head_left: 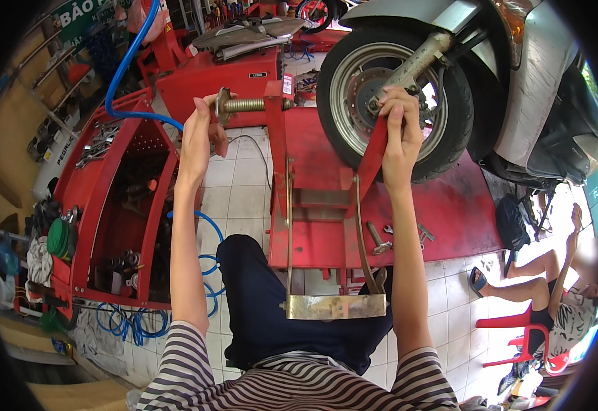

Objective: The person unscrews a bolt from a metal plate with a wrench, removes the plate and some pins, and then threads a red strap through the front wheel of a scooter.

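Note:
A red metal wheel clamp [276,137] with a threaded screw [250,105] stands before the front wheel [388,61] of a grey scooter. My left hand [197,140] is beside the screw's metal turning handle [224,107], fingers apart, the upper fingertips against or very near its rim. My right hand [402,133] is closed on the upper end of the clamp's slanted red arm [373,152], close to the wheel hub. A bent metal bar with a flat plate [337,307] extends from the clamp toward my lap.
The scooter stands on a red lift platform [443,236] with a large bolt [379,238] and small wrenches [424,235] on it. To the left are a red tool cart [86,240] and a coiled blue air hose [134,325]. At right, a person sits on a red chair [511,322].

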Available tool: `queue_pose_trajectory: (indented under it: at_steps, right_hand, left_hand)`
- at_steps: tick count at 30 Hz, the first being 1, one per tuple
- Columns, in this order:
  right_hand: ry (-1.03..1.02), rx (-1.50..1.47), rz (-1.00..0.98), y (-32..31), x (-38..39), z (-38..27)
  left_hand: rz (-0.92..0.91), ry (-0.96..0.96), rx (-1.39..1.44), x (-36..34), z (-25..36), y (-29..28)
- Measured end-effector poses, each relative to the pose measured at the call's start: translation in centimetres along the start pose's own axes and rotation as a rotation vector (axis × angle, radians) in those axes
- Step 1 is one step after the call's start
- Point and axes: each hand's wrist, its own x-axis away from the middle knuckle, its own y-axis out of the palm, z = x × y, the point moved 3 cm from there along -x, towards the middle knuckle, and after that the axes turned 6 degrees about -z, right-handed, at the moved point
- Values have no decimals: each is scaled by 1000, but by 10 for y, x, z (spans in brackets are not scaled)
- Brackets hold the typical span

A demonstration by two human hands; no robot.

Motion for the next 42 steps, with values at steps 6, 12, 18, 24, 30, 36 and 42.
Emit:
queue_pose_trajectory:
  at_steps: [6, 12, 18, 24, 30, 36, 42]
  right_hand:
    - [-32, 2, 1, 2, -1, 0]
    - [-5, -19, 6, -1, 0, 2]
    - [-8, -13, 6, 2, 0, 0]
    - [0, -17, 8, -1, 0, 0]
    - [-12, -25, 6, 3, 0, 0]
    - [14, -7, -5, -1, 1, 2]
    - [5, -19, 9, 0, 2, 2]
  left_hand:
    - [267, 420, -68, 11, 13, 39]
    - [87, 65, -32, 7, 4, 8]
    - [267, 321, -230, 10, 7, 32]
    - [130, 122, -206, 11, 10, 18]
    - [295, 316, -12, 13, 10, 25]
    - [138, 173, -257, 12, 8, 17]
    - [216, 166, 1, 13, 8, 20]
